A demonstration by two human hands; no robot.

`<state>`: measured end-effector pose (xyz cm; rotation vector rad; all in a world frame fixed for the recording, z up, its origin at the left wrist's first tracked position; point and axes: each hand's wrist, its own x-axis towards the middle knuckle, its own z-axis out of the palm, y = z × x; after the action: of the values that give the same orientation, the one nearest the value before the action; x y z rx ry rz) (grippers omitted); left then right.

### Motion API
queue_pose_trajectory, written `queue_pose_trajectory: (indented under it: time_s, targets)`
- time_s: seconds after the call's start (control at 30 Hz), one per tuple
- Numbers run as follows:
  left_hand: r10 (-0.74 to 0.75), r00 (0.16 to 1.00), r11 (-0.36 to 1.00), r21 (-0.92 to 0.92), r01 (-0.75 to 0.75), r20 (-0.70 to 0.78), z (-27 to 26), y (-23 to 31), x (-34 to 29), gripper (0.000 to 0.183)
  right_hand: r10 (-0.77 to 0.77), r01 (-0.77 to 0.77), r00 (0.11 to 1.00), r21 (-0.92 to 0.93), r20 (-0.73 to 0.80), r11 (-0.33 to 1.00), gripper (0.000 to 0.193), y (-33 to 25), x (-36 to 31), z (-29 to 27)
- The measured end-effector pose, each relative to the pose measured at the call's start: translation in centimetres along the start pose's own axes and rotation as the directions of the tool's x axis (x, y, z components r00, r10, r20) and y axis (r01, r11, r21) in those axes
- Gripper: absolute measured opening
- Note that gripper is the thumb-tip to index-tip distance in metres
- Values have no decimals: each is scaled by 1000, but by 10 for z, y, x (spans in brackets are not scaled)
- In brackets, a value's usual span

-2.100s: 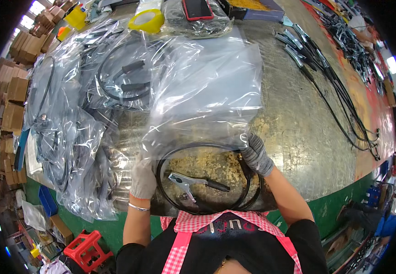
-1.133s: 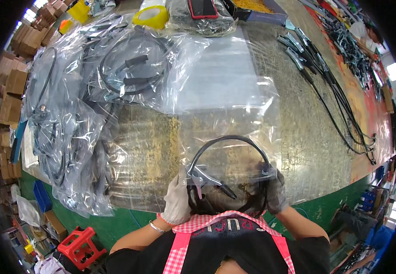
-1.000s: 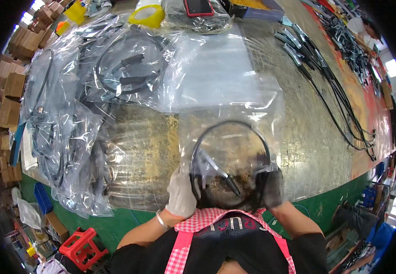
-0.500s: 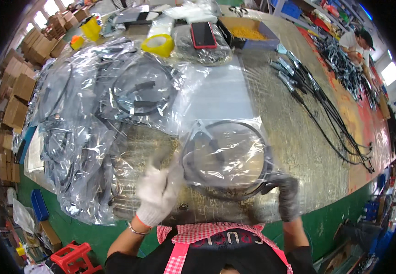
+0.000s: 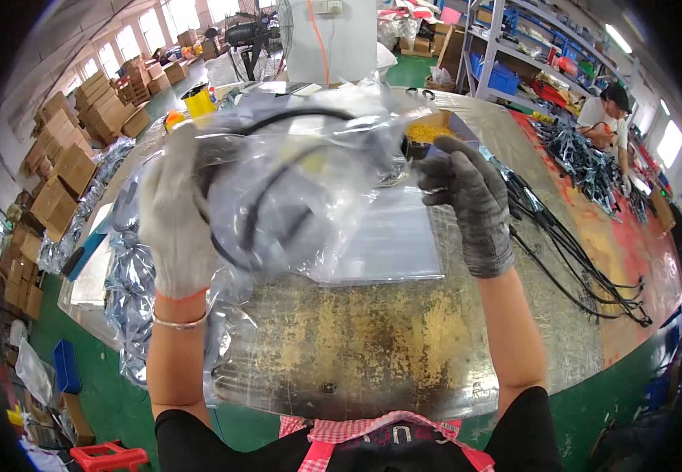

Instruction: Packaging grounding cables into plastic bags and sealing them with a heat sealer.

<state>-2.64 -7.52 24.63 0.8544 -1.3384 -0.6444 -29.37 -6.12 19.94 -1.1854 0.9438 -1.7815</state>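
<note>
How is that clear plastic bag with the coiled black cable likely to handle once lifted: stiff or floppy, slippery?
Probably floppy: the clear bag wrinkles and sags between the left hand and right hand. The black cable coiled inside likely gives some shape and weight. The glossy film looks slippery, though the knit gloves should help the grip.

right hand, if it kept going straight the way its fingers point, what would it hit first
The right hand has its fingers aimed left at the clear bag holding a black cable, so the bag comes first; depth is uncertain.

A clear plastic bag [image 5: 294,197] holding a coiled black cable is raised above flat clear bags [image 5: 392,244]; brown cartons [image 5: 58,169] stack far left.
</note>
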Motion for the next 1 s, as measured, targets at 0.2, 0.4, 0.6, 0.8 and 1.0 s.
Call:
queue_pose_trajectory:
  time_s: [0.2,0.4,0.6,0.8,1.0]
  targets:
    - [165,922,944,215,-251,350,-17,-102,-52,27,337,-310,941,-327,28,893,29,88,-43,-76]
    - [50,585,523,478,-706,809,-47,-156,-88,51,360,-305,929,-733,-88,607,25,129,-139,-179]
    - [146,721,329,654,-681,678,-29,-201,-64,75,-63,-98,988,-883,-142,459,17,134,-171,-186]
    - [305,607,116,605,-788,734,0,-248,-19,41,-101,-30,993,-958,-61,286,16,133,-162,-175]
    - [-2,743,246,720,-649,670,5,-232,6,55,-61,-108,990,-957,-129,269,16,126,-157,-169]
